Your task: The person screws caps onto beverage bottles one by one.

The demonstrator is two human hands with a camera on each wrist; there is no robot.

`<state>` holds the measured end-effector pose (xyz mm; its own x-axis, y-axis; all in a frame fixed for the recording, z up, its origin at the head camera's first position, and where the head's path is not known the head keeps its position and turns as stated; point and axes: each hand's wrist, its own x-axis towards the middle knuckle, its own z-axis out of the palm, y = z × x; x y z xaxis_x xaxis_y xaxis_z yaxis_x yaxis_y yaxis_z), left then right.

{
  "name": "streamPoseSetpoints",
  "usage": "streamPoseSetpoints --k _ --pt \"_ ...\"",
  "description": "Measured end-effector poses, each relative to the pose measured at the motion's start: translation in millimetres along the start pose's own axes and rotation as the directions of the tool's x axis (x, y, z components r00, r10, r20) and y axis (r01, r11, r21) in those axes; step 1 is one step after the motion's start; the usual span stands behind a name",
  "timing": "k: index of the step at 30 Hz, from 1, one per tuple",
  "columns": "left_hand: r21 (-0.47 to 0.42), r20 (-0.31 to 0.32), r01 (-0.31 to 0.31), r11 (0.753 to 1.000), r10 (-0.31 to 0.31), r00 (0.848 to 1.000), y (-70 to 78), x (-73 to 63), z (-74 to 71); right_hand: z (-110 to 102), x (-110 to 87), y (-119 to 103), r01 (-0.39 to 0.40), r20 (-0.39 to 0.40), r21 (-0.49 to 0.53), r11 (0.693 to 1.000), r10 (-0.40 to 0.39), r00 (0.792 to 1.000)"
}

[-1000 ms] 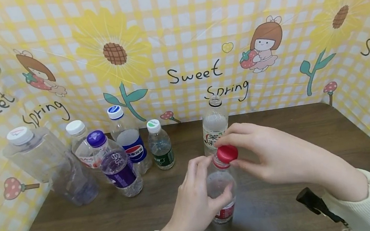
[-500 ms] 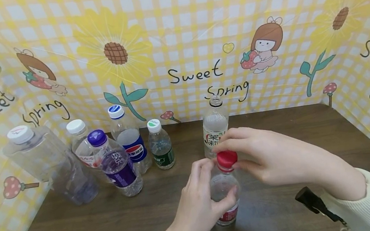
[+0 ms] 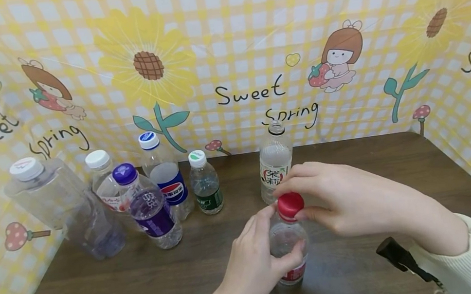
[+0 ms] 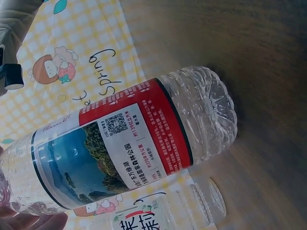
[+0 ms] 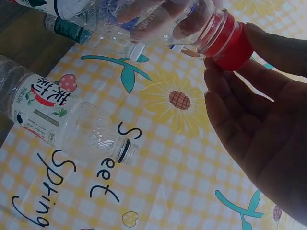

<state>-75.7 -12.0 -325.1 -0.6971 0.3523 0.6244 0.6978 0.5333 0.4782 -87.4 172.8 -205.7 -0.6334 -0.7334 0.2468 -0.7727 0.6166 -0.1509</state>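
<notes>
A clear plastic bottle (image 3: 288, 238) with a red label stands in front of me, leaning slightly. My left hand (image 3: 250, 267) grips its upper body, thumb on the near side and fingers on the far side. In the left wrist view the bottle's label (image 4: 110, 148) shows a lake picture and red bands. On the bottle's mouth is a red cap (image 3: 291, 206), pinched between the thumb and fingers of my right hand (image 3: 352, 196). The right wrist view shows the cap (image 5: 237, 50) just above a red ring (image 5: 217, 32) on the neck.
Behind the hands stands an uncapped clear bottle (image 3: 275, 154) with a jasmine-style label. Several capped bottles are grouped at left, among them a purple-capped bottle (image 3: 151, 211), a Pepsi bottle (image 3: 169, 184), a small green-label bottle (image 3: 207, 189) and a large bottle (image 3: 63, 202).
The red cap and right-hand fingers have come down a little, and the bottle has shifted slightly right and stands straighter. Both hands keep their holds.
</notes>
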Motion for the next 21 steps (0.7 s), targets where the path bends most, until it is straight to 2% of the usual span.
streamPoseSetpoints --k 12,17,21 --pt "-0.001 0.028 0.026 1.0 -0.026 0.999 1.9 1.6 -2.1 -1.2 3.4 -4.5 -0.106 -0.019 -0.018 0.994 0.105 0.994" --pt "0.007 0.017 0.019 1.0 -0.019 1.0 1.5 1.7 -1.9 -1.5 3.4 -4.5 -0.108 -0.016 -0.017 0.994 0.107 0.994" --pt "-0.005 0.025 0.028 1.0 -0.028 0.999 1.4 1.6 -2.4 -3.5 2.1 -2.3 -0.078 0.031 -0.005 0.997 0.078 0.996"
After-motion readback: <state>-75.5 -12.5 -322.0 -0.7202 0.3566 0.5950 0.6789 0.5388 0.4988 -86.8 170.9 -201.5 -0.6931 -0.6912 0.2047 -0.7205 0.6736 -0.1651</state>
